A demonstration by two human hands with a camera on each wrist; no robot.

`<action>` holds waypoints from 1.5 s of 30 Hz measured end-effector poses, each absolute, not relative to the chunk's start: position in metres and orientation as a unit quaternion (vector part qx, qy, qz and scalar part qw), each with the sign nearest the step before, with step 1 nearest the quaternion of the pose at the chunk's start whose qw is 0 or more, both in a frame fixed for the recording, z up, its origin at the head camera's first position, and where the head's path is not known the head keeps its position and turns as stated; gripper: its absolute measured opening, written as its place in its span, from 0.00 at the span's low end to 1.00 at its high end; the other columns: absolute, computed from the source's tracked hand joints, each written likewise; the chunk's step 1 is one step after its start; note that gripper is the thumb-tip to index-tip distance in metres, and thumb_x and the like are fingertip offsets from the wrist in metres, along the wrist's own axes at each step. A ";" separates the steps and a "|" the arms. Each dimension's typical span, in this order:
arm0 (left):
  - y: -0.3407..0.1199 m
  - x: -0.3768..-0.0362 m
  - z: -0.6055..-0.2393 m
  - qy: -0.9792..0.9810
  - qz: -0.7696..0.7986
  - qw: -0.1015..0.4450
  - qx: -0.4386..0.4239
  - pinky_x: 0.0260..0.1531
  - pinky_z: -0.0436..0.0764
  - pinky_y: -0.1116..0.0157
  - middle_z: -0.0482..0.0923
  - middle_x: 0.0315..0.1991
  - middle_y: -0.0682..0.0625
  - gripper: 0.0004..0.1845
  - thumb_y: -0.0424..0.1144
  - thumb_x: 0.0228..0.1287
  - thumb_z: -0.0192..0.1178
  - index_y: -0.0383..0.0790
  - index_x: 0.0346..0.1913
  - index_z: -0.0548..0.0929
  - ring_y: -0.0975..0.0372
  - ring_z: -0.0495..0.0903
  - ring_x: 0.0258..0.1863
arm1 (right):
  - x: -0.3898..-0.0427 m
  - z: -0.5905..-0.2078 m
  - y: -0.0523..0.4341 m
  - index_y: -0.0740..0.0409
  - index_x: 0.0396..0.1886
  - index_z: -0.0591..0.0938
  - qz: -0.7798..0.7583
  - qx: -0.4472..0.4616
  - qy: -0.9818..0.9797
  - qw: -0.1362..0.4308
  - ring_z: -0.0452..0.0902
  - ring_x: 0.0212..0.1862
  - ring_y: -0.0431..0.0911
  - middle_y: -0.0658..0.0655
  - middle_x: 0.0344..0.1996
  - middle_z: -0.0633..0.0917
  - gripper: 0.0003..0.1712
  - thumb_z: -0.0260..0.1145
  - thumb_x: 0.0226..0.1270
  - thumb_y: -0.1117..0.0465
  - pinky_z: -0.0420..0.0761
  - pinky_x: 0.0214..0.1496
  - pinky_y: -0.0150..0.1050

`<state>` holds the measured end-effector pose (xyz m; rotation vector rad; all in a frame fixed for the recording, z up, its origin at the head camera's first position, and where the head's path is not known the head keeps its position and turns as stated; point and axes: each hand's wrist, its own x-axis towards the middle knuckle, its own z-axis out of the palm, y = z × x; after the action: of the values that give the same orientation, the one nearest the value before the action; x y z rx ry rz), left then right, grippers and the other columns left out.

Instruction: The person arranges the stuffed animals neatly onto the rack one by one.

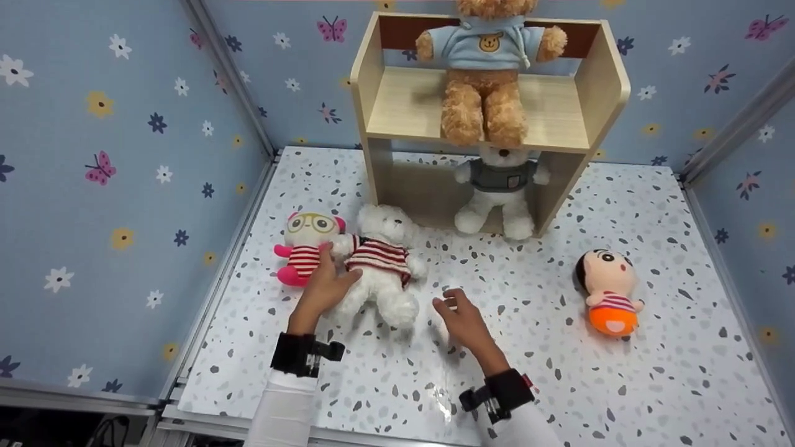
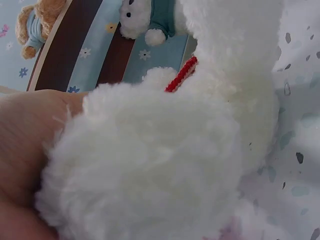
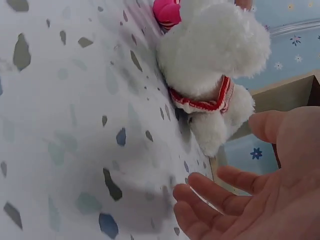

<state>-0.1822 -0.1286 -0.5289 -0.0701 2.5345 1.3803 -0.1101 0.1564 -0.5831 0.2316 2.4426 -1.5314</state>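
A white teddy bear [image 1: 380, 279] in a red-and-white striped sweater lies on its back on the speckled table, in front of the shelf. My left hand [image 1: 323, 285] touches its left side in the head view, fingers extended by the bear's arm and thumb apart toward its belly. In the left wrist view, a fluffy white foot [image 2: 145, 160] covers most of that hand [image 2: 30, 160], and its fingertips are hidden. To the right of the bear, my right hand [image 1: 463, 320] hovers apart from it, fingers loosely bent and holding nothing. The right wrist view shows this palm [image 3: 265, 185] facing the bear [image 3: 215, 55].
A pink panda doll [image 1: 304, 256] lies close beside my left hand. Behind stands a wooden shelf [image 1: 410, 102], with a brown bear [image 1: 484, 102] on its upper board and a grey-shirted white bear [image 1: 503, 186] below. A doll in orange shorts [image 1: 612, 301] lies at the right.
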 end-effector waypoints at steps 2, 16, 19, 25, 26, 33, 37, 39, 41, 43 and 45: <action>-0.128 -0.181 -0.532 0.864 0.486 0.128 -0.036 0.64 0.67 0.50 0.71 0.62 0.32 0.51 0.49 0.61 0.63 0.41 0.75 0.40 0.44 0.70 0.64 | -0.115 -0.583 0.147 0.55 0.59 0.70 -0.572 0.088 0.800 0.161 0.82 0.46 0.55 0.62 0.51 0.80 0.30 0.55 0.69 0.38 0.80 0.46 0.48; -0.119 -0.165 -0.550 0.847 0.511 0.144 -0.030 0.67 0.63 0.49 0.67 0.65 0.35 0.37 0.46 0.64 0.61 0.37 0.71 0.59 0.45 0.64 0.68 | -0.143 -0.593 0.096 0.56 0.63 0.66 -0.699 0.137 0.635 0.299 0.82 0.42 0.55 0.64 0.53 0.75 0.32 0.54 0.69 0.40 0.82 0.44 0.58; -0.116 -0.160 -0.554 0.842 0.517 0.148 -0.040 0.69 0.60 0.49 0.64 0.68 0.36 0.38 0.46 0.64 0.61 0.37 0.72 0.58 0.44 0.61 0.70 | -0.143 -0.596 0.091 0.58 0.60 0.70 -0.682 0.135 0.661 0.282 0.81 0.44 0.52 0.62 0.52 0.77 0.32 0.59 0.66 0.42 0.83 0.45 0.49; -0.111 -0.147 -0.565 0.834 0.517 0.185 -0.060 0.70 0.58 0.47 0.56 0.73 0.37 0.42 0.49 0.64 0.60 0.40 0.75 0.51 0.44 0.56 0.72 | -0.140 -0.604 0.087 0.57 0.60 0.73 -0.668 0.124 0.682 0.270 0.79 0.47 0.48 0.59 0.50 0.80 0.31 0.62 0.64 0.44 0.80 0.44 0.40; -0.110 -0.145 -0.567 0.831 0.519 0.189 -0.063 0.70 0.58 0.47 0.56 0.74 0.37 0.43 0.49 0.64 0.60 0.40 0.75 0.50 0.44 0.55 0.73 | -0.139 -0.605 0.088 0.57 0.60 0.73 -0.673 0.124 0.677 0.270 0.80 0.47 0.48 0.59 0.50 0.81 0.31 0.63 0.64 0.45 0.81 0.44 0.40; -0.109 -0.140 -0.571 0.829 0.521 0.186 -0.080 0.70 0.58 0.47 0.56 0.74 0.37 0.43 0.51 0.64 0.59 0.41 0.75 0.50 0.44 0.56 0.73 | -0.139 -0.609 0.088 0.58 0.60 0.73 -0.688 0.104 0.668 0.263 0.80 0.45 0.46 0.58 0.47 0.82 0.32 0.66 0.62 0.45 0.80 0.44 0.37; -0.110 -0.136 -0.567 0.839 0.510 0.170 -0.088 0.68 0.61 0.47 0.60 0.72 0.38 0.40 0.52 0.64 0.59 0.42 0.73 0.55 0.44 0.59 0.71 | -0.138 -0.608 0.089 0.59 0.60 0.73 -0.683 0.089 0.674 0.266 0.80 0.46 0.47 0.59 0.49 0.82 0.32 0.67 0.62 0.47 0.80 0.46 0.38; -0.111 -0.134 -0.564 0.844 0.504 0.156 -0.094 0.66 0.63 0.47 0.65 0.69 0.37 0.37 0.52 0.65 0.59 0.43 0.72 0.59 0.44 0.63 0.69 | -0.138 -0.608 0.090 0.59 0.60 0.73 -0.678 0.075 0.683 0.262 0.80 0.47 0.47 0.60 0.51 0.81 0.31 0.68 0.61 0.50 0.79 0.47 0.38; -0.113 -0.132 -0.561 0.849 0.499 0.138 -0.102 0.63 0.67 0.47 0.71 0.64 0.38 0.33 0.53 0.65 0.58 0.44 0.69 0.64 0.45 0.68 0.65 | -0.138 -0.607 0.091 0.60 0.61 0.72 -0.676 0.064 0.688 0.257 0.80 0.47 0.47 0.60 0.52 0.81 0.30 0.68 0.61 0.53 0.80 0.48 0.38; -0.116 -0.129 -0.558 0.848 0.503 0.121 -0.113 0.59 0.69 0.49 0.75 0.59 0.39 0.29 0.54 0.66 0.57 0.45 0.66 0.69 0.47 0.72 0.61 | -0.137 -0.607 0.093 0.61 0.62 0.71 -0.685 0.053 0.681 0.253 0.81 0.47 0.47 0.62 0.52 0.81 0.31 0.68 0.61 0.57 0.80 0.48 0.39; -0.120 -0.127 -0.556 0.846 0.510 0.099 -0.123 0.56 0.71 0.51 0.77 0.56 0.41 0.25 0.54 0.68 0.55 0.45 0.62 0.74 0.49 0.75 0.58 | -0.137 -0.609 0.094 0.63 0.64 0.69 -0.696 0.044 0.671 0.251 0.82 0.46 0.47 0.63 0.52 0.82 0.32 0.67 0.62 0.61 0.81 0.47 0.40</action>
<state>-0.1266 -0.1203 -0.5565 -0.3624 2.5019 1.5081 -0.1372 0.0944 -0.6086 0.1198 1.8265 -1.8930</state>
